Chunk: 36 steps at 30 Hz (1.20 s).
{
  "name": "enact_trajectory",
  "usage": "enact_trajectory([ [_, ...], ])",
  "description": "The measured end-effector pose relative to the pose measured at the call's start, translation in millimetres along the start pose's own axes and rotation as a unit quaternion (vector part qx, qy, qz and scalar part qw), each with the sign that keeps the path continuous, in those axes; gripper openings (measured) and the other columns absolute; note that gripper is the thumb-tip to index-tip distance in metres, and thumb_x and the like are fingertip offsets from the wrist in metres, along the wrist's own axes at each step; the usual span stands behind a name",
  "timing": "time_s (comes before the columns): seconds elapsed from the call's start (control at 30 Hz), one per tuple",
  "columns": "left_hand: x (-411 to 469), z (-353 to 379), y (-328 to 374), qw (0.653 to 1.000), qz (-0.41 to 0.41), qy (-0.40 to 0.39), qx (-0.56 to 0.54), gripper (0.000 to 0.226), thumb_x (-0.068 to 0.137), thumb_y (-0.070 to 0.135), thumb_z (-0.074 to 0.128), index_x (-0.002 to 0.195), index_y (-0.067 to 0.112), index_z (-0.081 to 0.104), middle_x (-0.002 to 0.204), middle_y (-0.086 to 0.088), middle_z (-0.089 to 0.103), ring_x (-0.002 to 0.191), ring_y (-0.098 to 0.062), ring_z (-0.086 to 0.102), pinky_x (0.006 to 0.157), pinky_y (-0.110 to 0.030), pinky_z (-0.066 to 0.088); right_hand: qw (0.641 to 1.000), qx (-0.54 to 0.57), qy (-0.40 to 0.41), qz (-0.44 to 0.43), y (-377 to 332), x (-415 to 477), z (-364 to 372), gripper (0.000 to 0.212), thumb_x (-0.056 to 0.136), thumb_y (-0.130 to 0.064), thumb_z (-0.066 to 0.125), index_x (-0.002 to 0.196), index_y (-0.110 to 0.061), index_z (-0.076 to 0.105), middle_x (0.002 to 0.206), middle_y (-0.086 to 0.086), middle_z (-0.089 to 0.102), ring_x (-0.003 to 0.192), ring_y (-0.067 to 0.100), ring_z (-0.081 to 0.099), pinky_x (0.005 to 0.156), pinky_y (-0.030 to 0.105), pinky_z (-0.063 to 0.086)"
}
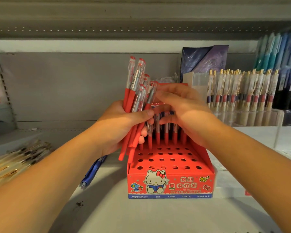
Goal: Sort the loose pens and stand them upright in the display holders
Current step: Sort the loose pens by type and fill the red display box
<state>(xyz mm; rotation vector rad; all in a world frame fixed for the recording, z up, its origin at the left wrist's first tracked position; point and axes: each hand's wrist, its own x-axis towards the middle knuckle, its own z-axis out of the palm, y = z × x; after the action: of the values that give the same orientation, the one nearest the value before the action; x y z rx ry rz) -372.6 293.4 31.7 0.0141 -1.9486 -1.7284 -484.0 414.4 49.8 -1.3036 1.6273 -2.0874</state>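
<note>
right above the red display box (171, 182), a bundle of red pens (133, 101) stands tilted in the left hand (118, 128), thumb across the barrels and fingers curled round from behind. the right hand (183, 108) pinches 1 pen (150, 96) at the bundle's right edge with its fingertips, over the box's back row, where more red pens (166, 133) stand upright. a blue pen (92, 170) lies on the shelf (141, 214) left of the box.

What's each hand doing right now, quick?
Left hand: grips a bundle of red pens.
Right hand: curled fingers meet one pen at the bundle's edge; blurred, so its grip cannot be told.
</note>
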Motion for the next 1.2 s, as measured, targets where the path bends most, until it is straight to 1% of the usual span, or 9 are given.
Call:
enact_trajectory([
  [0.07,-1,0,1,1.0,-0.01,-0.016,0.013,0.012,0.087,0.013,0.068,0.083,0.004,0.061,0.055,-0.003,0.062,0.04,-0.014,0.054,0.039,-0.021,0.045,1.0,0.018,0.008,0.005,1,-2,1,0.018,0.091,-0.017,0.069,0.107,-0.014,0.061,0.088,0.004,0.072,0.068,0.016,0.07,0.053,0.028,0.054],
  [0.23,-1,-1,2,0.999,-0.014,-0.037,0.015,0.021,0.075,0.025,0.072,0.084,0.007,0.065,0.07,-0.009,0.066,0.049,-0.018,0.058,0.042,-0.025,0.049,0.997,0.076,0.023,-0.007,0,-2,1,0.019,0.092,0.002,0.061,0.106,-0.011,0.057,0.088,0.011,0.069,0.071,0.02,0.07,0.067,0.031,0.06],
  [0.43,2,-5,2,1.0,-0.006,0.007,0.029,0.028,0.079,0.033,0.07,0.079,0.006,0.062,0.055,-0.012,0.06,0.038,-0.02,0.053,0.037,-0.022,0.043,0.989,0.136,0.049,-0.013,-7,0,-1,0.028,0.094,0.01,0.052,0.116,-0.009,0.054,0.088,0.014,0.066,0.067,0.022,0.069,0.063,0.034,0.059],
  [0.53,5,-7,0,0.999,0.011,0.04,0.02,0.021,0.088,0.027,0.067,0.081,0.007,0.063,0.068,-0.01,0.063,0.042,-0.018,0.046,0.039,-0.023,0.04,0.988,0.131,0.076,-0.032,-11,1,-7,0.029,0.095,0.008,0.05,0.115,-0.012,0.057,0.088,0.012,0.064,0.067,0.019,0.068,0.064,0.036,0.06],
  [0.6,7,-8,0,0.998,0.01,0.06,-0.004,0.02,0.086,0.027,0.069,0.08,0.008,0.063,0.077,-0.014,0.06,0.045,-0.017,0.042,0.039,-0.023,0.038,0.991,0.096,0.081,-0.04,-11,2,-11,0.031,0.094,0.01,0.05,0.112,-0.014,0.058,0.082,0.007,0.065,0.064,0.017,0.068,0.061,0.036,0.06],
  [0.7,6,-7,1,0.998,0.004,0.059,-0.034,0.023,0.08,0.029,0.071,0.082,0.009,0.061,0.074,-0.009,0.064,0.044,-0.013,0.042,0.037,-0.021,0.036,0.996,-0.019,0.071,-0.045,-8,4,-13,0.032,0.093,0.012,0.052,0.104,-0.017,0.057,0.067,-0.001,0.063,0.06,0.012,0.068,0.052,0.035,0.061],
  [0.9,5,-5,2,0.997,0.001,0.063,-0.038,0.018,0.091,0.022,0.067,0.091,0.007,0.058,0.076,-0.007,0.071,0.042,-0.011,0.043,0.036,-0.021,0.036,0.982,-0.175,0.043,-0.062,8,6,-13,0.04,0.093,0.007,0.057,0.096,-0.033,0.057,0.075,-0.001,0.062,0.068,0.018,0.067,0.059,0.038,0.062],
  [1.1,4,-5,4,0.997,-0.004,0.058,-0.051,0.019,0.087,0.025,0.069,0.089,0.009,0.058,0.075,-0.007,0.069,0.043,-0.011,0.043,0.037,-0.02,0.036,0.978,-0.186,0.048,-0.08,17,9,-9,0.049,0.091,0.007,0.059,0.088,-0.042,0.059,0.066,-0.011,0.058,0.059,0.005,0.064,0.057,0.037,0.062],
  [1.2,4,-5,4,0.997,-0.01,0.06,-0.054,0.021,0.085,0.026,0.07,0.089,0.009,0.058,0.076,-0.007,0.07,0.043,-0.011,0.043,0.037,-0.02,0.036,0.976,-0.201,0.043,-0.071,22,9,-8,0.052,0.089,0.007,0.06,0.085,-0.044,0.059,0.069,-0.008,0.059,0.06,0.008,0.065,0.057,0.04,0.062],
])
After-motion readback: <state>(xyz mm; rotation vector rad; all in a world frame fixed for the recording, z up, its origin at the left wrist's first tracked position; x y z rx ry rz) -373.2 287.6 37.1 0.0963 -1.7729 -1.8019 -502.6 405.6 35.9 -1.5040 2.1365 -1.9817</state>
